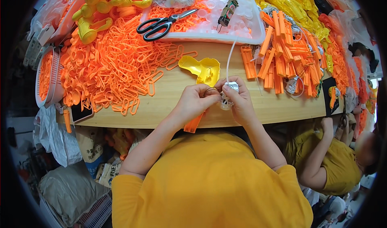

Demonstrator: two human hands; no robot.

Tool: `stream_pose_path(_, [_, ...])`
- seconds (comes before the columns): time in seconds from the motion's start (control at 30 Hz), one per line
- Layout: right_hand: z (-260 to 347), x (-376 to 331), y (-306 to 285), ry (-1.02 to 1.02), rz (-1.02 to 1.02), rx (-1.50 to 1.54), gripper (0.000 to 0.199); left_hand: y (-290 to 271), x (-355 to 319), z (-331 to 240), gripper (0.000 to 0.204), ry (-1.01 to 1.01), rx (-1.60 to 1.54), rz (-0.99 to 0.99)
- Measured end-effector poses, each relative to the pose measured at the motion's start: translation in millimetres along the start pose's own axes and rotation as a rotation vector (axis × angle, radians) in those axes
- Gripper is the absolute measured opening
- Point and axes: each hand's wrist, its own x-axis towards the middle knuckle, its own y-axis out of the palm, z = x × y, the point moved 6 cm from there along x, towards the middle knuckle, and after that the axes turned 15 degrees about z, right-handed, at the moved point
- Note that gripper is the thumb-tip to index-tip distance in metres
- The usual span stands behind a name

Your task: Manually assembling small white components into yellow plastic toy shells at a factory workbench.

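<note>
Nearest the body, both hands meet above the near edge of the wooden table [161, 107]. The left hand [194, 103] has its fingers pinched together on a thin dark wire [212, 90] that runs rightward into a small clear-and-white plastic part [228, 95]. The right hand [241, 103] has its fingers clamped on that part, thumb on its left face, the other fingers wrapped over the top.

Governing relation: the part lies directly between the two hands, touching the right-hand fingers and just right of the left fingertips. The right hand is the nearer and carries it. A thin white tube [229, 58] rises from the part, so the long axis of the assembly runs away from the body toward the far side of the table.

Just beyond the hands lies a yellow plastic shell [201, 68]. An orange strip [193, 124] lies at the table edge under the left wrist. Farther left is a heap of orange loops [113, 62]; farther right, a stack of orange bars [282, 54]. At the far side, a white tray [242, 36] holds black-handled scissors [159, 25].
</note>
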Motion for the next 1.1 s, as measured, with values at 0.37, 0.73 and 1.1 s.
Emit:
stream_pose_path(0.37, [7,-2,5,-0.064,0.043,-0.294,0.015,1,6,9,0.017,-0.014,-0.267,0.039])
stream_pose_path(0.73, [4,-2,-5,0.109,-0.010,-0.105,0.014,0,3,3,0.013,-0.100,-0.246,0.202])
stream_pose_path(1.1, [19,-10,5,-0.182,-0.105,-0.599,0.019,12,6,8,0.016,-0.034,-0.277,0.148])
